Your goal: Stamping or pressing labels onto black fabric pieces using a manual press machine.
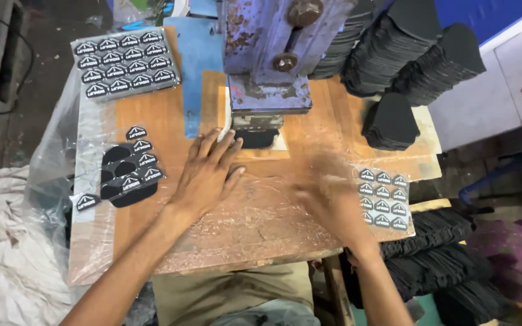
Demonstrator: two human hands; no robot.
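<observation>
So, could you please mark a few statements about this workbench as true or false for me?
1. The left hand lies flat with fingers spread on the wooden table. True.
2. The right hand is sharp and still. False: it is blurred, beside the small sheet of badges.
3. A black piece sits under the press head. True.
4. The stacks of black pieces stand on the left of the table. False: they stand on the right.
5. The large sheet of badges lies at the far left corner. True.
</observation>
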